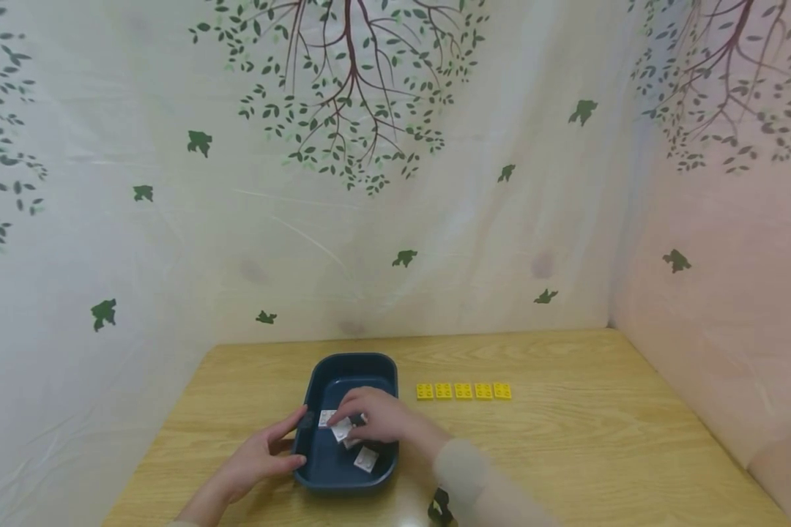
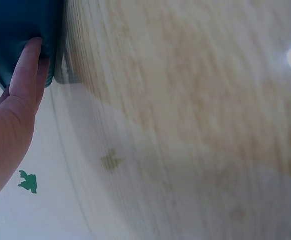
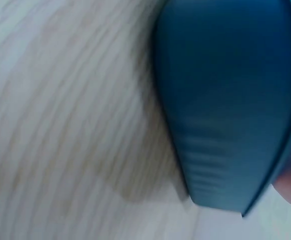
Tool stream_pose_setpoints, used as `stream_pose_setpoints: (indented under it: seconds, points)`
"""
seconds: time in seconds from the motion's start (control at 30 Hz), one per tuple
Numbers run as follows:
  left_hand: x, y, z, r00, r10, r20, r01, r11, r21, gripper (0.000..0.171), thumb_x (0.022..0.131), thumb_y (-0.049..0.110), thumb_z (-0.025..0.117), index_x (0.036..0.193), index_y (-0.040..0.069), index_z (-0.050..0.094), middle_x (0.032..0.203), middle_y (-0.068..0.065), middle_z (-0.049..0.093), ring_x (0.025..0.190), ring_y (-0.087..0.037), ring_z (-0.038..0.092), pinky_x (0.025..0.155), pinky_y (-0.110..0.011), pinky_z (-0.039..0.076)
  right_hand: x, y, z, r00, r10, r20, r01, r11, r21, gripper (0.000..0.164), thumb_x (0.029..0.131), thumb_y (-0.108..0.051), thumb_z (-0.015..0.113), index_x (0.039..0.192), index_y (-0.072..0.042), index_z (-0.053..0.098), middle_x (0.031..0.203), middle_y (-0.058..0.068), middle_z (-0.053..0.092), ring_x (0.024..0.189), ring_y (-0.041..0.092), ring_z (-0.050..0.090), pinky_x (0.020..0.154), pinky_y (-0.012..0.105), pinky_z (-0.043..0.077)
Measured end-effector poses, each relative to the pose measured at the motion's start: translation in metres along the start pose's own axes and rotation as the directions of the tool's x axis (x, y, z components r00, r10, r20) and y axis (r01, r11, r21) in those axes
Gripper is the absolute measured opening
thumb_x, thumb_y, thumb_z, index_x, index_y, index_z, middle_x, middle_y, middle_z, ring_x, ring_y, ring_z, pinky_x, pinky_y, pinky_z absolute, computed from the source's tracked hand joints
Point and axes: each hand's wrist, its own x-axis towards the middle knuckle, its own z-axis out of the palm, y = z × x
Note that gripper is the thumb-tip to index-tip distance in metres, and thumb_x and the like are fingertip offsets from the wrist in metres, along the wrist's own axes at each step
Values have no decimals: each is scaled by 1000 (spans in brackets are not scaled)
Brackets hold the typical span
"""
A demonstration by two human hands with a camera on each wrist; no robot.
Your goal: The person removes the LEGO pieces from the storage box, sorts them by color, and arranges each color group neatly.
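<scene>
A dark blue plastic bin [image 1: 346, 479] stands on the table, holding several white toy bricks [image 1: 365, 460] with studs. My left hand [image 1: 261, 460] steadies the bin from its left side, thumb and fingers spread along the wall; in the left wrist view its straight fingers [image 2: 26, 70] touch the outer wall. Inside the bin, my right hand [image 1: 379, 416] has a tilted white brick [image 1: 341, 432] between thumb and index fingertip. Another white brick [image 1: 326, 419] lies just left of that fingertip. In the right wrist view the bin wall [image 3: 225, 110] hides most of this hand.
To the right of the bin, several yellow toy bricks [image 1: 463, 391] lie in a row on the wooden table [image 1: 587, 439]. Pale curtains [image 1: 435, 293] printed with branches and leaves enclose the table's back and sides. A black object [image 1: 440, 506] shows beneath my right sleeve.
</scene>
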Motion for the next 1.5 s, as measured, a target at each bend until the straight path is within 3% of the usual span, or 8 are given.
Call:
stream_pose_setpoints:
  seconds: [0.2,0.53,0.67,0.87,1.2,1.5]
  points:
    - [-2,-2,2,1000,15,-11,-15,1000,-12,83,90,17,74,157,11,26,157,-30,22,130,-51,44,101,-53,45,-25,8,-16,994,65,-90,-57,995,86,32,86,-16,78,118,-21,74,113,-6,65,107,9,55,97,27,44]
    - [-6,-1,7,1000,-12,-28,12,1000,-5,84,89,17,75,157,11,26,157,-30,21,129,-51,44,101,-53,45,-65,35,-34,969,192,-155,-172,976,134,32,87,-15,78,118,-20,74,114,-6,65,105,13,58,93,35,49]
    - [-8,1,9,999,-16,-35,16,1000,-1,84,89,18,75,157,11,26,157,-30,21,130,-51,44,101,-53,45,-79,44,-37,962,210,-174,-181,969,168,33,86,-13,78,119,-16,74,114,-6,65,105,13,58,93,36,50]
    - [-12,4,12,1000,-6,-29,6,1000,-7,83,90,17,74,157,10,25,157,-31,21,130,-52,43,100,-53,46,-94,53,-37,964,175,-201,-145,977,159,32,84,-9,79,116,-9,73,107,-4,67,100,13,60,90,34,51]
    - [-10,1,9,1000,26,-5,-26,1000,-2,82,92,17,72,157,8,24,157,-30,20,130,-51,44,101,-52,46,-110,67,-25,963,226,-148,-205,968,142,30,85,-9,77,115,-11,74,103,-6,63,95,13,58,87,33,50]
    - [-3,-1,4,1000,20,-14,-20,1000,2,81,91,17,72,157,9,25,157,-29,22,130,-50,44,102,-54,44,-110,78,-16,957,259,-128,-242,960,138,28,85,-11,78,113,-11,73,102,-7,64,92,9,56,86,32,50]
